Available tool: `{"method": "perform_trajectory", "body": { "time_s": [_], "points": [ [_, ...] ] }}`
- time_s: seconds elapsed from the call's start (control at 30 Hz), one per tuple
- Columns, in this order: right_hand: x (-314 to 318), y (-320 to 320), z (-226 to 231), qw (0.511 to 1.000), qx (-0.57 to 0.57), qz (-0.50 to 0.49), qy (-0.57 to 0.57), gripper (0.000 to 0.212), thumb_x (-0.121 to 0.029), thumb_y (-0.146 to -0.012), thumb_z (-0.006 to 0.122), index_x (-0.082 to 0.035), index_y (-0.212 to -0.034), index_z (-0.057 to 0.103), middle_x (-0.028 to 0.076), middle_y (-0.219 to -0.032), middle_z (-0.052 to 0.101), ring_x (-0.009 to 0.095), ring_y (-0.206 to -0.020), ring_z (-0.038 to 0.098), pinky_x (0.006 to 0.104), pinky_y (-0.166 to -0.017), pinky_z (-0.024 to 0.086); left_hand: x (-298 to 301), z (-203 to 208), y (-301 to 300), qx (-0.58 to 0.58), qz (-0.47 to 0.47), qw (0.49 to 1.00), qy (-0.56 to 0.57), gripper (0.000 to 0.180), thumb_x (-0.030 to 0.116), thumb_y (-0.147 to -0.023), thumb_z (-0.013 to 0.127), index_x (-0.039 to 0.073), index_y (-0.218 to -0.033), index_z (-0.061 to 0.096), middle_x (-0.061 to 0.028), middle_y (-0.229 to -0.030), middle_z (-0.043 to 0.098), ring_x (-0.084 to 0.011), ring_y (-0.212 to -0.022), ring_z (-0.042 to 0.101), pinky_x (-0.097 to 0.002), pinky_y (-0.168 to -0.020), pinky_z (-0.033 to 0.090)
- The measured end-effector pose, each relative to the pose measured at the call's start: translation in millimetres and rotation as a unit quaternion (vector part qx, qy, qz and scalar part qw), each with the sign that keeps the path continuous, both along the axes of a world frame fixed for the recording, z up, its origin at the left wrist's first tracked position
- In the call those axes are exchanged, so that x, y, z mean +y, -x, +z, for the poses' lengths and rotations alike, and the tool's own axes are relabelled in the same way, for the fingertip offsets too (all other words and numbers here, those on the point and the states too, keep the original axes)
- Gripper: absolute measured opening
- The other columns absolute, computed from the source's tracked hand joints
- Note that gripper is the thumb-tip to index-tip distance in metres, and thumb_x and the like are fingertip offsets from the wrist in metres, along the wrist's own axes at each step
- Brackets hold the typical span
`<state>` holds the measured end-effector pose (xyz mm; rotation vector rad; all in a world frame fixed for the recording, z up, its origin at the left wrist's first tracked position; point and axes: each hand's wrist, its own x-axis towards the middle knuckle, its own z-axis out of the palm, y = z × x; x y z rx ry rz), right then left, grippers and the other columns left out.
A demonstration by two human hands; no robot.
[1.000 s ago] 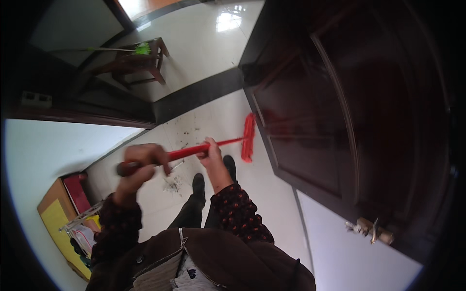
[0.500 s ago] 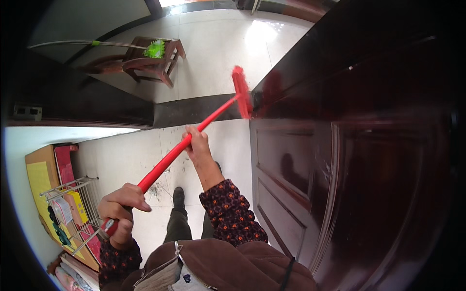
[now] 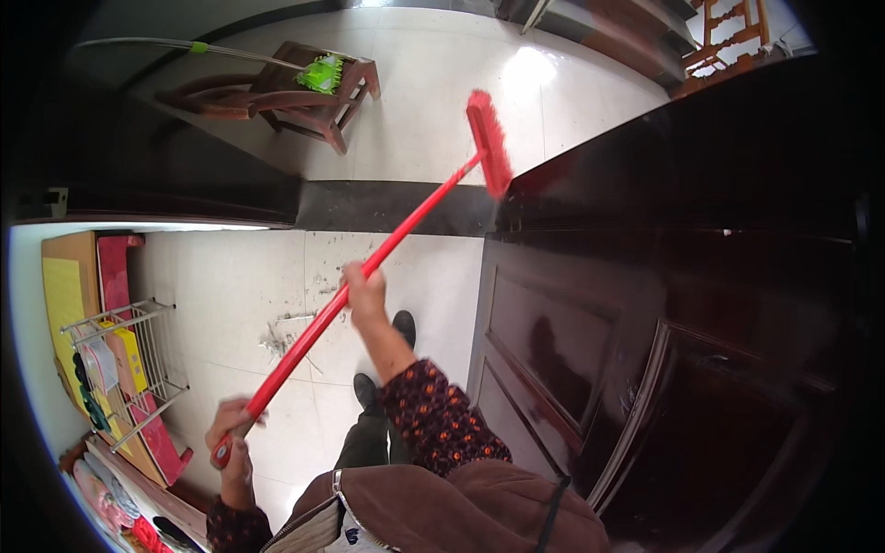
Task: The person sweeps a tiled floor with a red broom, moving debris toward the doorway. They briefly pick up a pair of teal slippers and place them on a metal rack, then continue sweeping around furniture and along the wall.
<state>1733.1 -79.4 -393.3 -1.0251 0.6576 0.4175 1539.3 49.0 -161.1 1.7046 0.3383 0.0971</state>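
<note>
Red broom [image 3: 387,247]: long handle slanting up over the pale tiled floor [image 3: 230,286], bristle head beside the dark wooden door [image 3: 645,350]. Right hand [image 3: 366,293] closed around mid-handle; left hand [image 3: 230,429] closed around the lower end. Dust litter [image 3: 286,332] on tiles; wire rack [image 3: 129,369] at left; wooden chair [image 3: 304,97] beyond threshold.

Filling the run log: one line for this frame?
left hand grips broom end | right hand mid-handle | head by door
</note>
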Motion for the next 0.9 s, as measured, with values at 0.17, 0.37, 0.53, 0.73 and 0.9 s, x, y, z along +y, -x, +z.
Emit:
{"method": "perform_trajectory", "body": {
  "time_s": [0.17,0.37,0.53,0.73,0.9],
  "points": [
    [-14,43,-63,0.990,0.114,0.086,0.017,0.011,-0.012,-0.082,0.058,-0.003,-0.076,0.054,0.005,-0.061,0.053,0.014,-0.043,0.048,0.0278,-0.034,0.036,-37,-60,36,0.056,0.132,0.988,0.053,0.030,0.029,-0.095,0.051,0.001,-0.099,0.062,-0.0219,-0.101,0.058,-0.0291,-0.080,0.065,-0.0360,-0.061,0.055],
    [20,-25,-74,0.992,0.096,0.082,0.004,0.015,-0.009,-0.083,0.056,-0.004,-0.069,0.052,0.005,-0.059,0.051,0.014,-0.046,0.048,0.0272,-0.039,0.036,1,-95,-30,-0.031,0.181,0.972,0.148,0.030,0.026,-0.098,0.046,-0.002,-0.107,0.055,-0.0215,-0.117,0.057,-0.0277,-0.091,0.064,-0.0377,-0.074,0.052],
    [41,3,-60,0.995,-0.043,0.054,0.074,0.007,-0.008,-0.083,0.056,-0.004,-0.077,0.054,0.004,-0.062,0.052,0.013,-0.047,0.049,0.0271,-0.041,0.039,40,-79,68,0.101,0.137,0.980,0.102,0.089,0.049,-0.082,0.069,0.001,-0.145,0.030,-0.0207,-0.126,0.054,-0.0307,-0.099,0.064,-0.0381,-0.075,0.055],
    [49,114,-29,0.991,0.025,0.073,0.108,0.024,-0.009,-0.086,0.062,-0.001,-0.104,0.049,0.006,-0.078,0.056,0.013,-0.061,0.055,0.0284,-0.053,0.048,68,-49,156,0.356,0.009,0.913,-0.201,0.048,0.014,-0.067,0.074,0.003,-0.111,0.059,-0.0179,-0.091,0.065,-0.0333,-0.082,0.065,-0.0400,-0.069,0.051],
    [35,172,-36,0.989,0.091,0.104,0.058,0.025,-0.007,-0.084,0.064,-0.004,-0.103,0.047,0.006,-0.066,0.054,0.019,-0.054,0.061,0.0313,-0.048,0.050,100,-68,219,0.355,-0.023,0.847,-0.396,0.013,0.001,-0.070,0.063,0.005,-0.062,0.053,-0.0148,-0.057,0.054,-0.0358,-0.053,0.056,-0.0430,-0.049,0.042]
  ]
}}
